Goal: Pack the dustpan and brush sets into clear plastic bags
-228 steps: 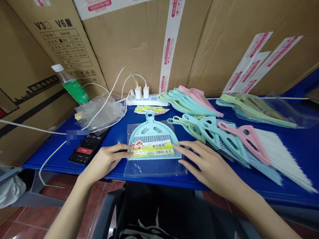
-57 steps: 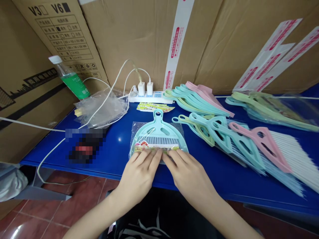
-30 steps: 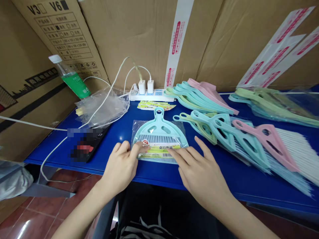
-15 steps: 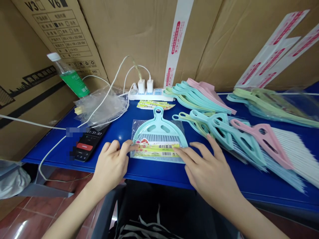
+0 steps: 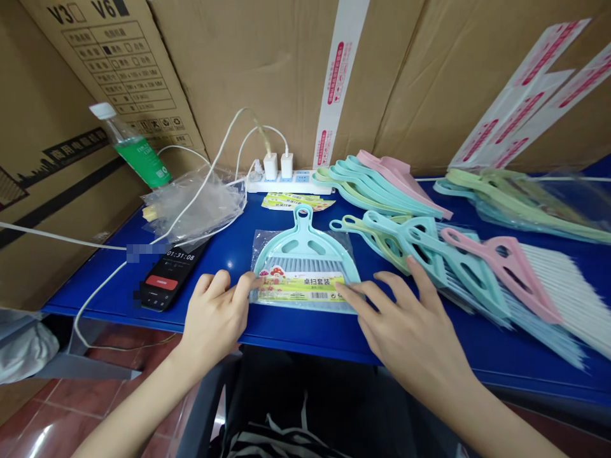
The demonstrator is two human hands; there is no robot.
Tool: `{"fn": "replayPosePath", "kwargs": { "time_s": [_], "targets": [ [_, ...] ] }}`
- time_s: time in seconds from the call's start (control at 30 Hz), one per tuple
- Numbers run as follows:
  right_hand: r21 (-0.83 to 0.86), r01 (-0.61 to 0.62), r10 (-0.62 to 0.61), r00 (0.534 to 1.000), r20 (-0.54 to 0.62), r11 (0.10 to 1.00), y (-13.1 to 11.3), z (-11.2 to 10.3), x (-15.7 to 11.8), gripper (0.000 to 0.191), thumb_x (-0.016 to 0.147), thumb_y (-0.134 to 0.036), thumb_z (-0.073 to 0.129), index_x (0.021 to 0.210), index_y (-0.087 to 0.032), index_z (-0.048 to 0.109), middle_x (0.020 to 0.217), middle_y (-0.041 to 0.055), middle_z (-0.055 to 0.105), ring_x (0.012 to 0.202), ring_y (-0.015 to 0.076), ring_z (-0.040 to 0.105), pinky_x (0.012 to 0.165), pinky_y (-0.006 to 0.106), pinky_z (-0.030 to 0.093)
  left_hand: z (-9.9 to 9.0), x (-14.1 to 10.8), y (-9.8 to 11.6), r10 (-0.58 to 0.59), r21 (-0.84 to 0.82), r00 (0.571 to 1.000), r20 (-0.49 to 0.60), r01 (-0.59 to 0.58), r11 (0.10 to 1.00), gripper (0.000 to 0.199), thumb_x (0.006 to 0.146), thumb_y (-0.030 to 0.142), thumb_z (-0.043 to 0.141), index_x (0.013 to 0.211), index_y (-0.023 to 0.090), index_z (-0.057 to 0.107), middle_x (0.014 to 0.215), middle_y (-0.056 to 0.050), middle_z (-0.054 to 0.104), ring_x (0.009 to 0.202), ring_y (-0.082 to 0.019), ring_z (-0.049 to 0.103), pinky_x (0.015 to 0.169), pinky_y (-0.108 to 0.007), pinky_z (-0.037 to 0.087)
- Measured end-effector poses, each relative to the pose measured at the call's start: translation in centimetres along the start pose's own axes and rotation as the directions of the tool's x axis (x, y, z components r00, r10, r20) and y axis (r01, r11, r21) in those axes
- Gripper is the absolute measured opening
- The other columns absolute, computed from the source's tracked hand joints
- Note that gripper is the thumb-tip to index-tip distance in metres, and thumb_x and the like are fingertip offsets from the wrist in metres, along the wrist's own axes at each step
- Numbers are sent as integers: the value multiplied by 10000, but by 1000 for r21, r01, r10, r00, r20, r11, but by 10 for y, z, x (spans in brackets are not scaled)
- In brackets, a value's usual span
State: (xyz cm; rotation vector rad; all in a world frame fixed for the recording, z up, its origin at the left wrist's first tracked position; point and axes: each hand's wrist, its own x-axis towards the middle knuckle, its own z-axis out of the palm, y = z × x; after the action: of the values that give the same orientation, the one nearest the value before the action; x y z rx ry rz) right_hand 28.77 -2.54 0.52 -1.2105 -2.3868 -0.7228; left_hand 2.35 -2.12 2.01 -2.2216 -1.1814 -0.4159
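A light-blue dustpan (image 5: pixel 305 235) with a matching brush, its grey bristles (image 5: pixel 305 264) showing, lies in a clear plastic bag (image 5: pixel 260 242) on the blue table. Across the lower part runs a printed label card (image 5: pixel 296 286) with mushrooms on it; whether it is fully inside the bag I cannot tell. My left hand (image 5: pixel 217 315), fingers curled, pinches the bag's edge at the left end of the card. My right hand (image 5: pixel 405 318) has its fingers spread, with the index fingertip touching the card's right end.
Loose brushes (image 5: pixel 506 273) lie at the right, with stacked dustpans (image 5: pixel 382 184) behind. More cards (image 5: pixel 296 201) sit before a power strip (image 5: pixel 291 183). Left are clear bags (image 5: pixel 195 197), a phone (image 5: pixel 169 277), a bottle (image 5: pixel 138 152) and white cables. Cardboard boxes (image 5: pixel 267 63) stand behind.
My right hand has shifted slightly right, its index fingertip sliding toward the card's right end. My left hand stays at the left end almost unmoved.
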Motion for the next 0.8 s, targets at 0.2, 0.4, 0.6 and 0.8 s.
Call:
{"fn": "replayPosePath", "kwargs": {
  "time_s": [0.2, 0.4, 0.6, 0.8],
  "targets": [
    [36, 36, -35, 999, -15, 999, 5, 2, -3, 392, 923, -69, 402, 1087, -165, 745, 807, 55, 738, 896, 252, 631, 1091, 529, 360, 2, 4, 3, 16, -44, 1000, 7, -16, 999, 246, 889, 43, 404, 919, 175, 609, 661, -27, 692, 593, -203, 501, 568, -328, 361],
    [51, 62, -61, 998, -19, 997, 6, 4, -6, 414, 905, -34, 397, 1128, -152, 725, 844, 53, 748, 946, 236, 661, 1104, 502, 364, 2, 3, 3, -14, -176, 999, 38, 20, 984, 265, 860, 41, 363, 977, 150, 574, 671, -10, 656, 583, -174, 566, 550, -284, 439],
    [107, 41, -36, 998, -50, 993, 2, 4, -2, 377, 961, -117, 397, 1163, -146, 714, 821, 53, 742, 910, 222, 681, 1080, 471, 392, 6, -2, 5, -7, -299, 994, 108, 40, 953, 272, 968, 154, 337, 1097, 180, 575, 829, -7, 701, 604, -136, 649, 549, -255, 485],
    [201, 10, -5, 1000, -24, 980, 3, 4, -4, 363, 1006, -240, 399, 1196, -134, 689, 894, 67, 758, 917, 229, 682, 1068, 496, 400, 9, -5, 4, -2, -403, 979, 204, 86, 911, 308, 1016, 230, 347, 1185, 218, 605, 1090, -37, 708, 835, -146, 727, 643, -242, 568]
  ]
}}
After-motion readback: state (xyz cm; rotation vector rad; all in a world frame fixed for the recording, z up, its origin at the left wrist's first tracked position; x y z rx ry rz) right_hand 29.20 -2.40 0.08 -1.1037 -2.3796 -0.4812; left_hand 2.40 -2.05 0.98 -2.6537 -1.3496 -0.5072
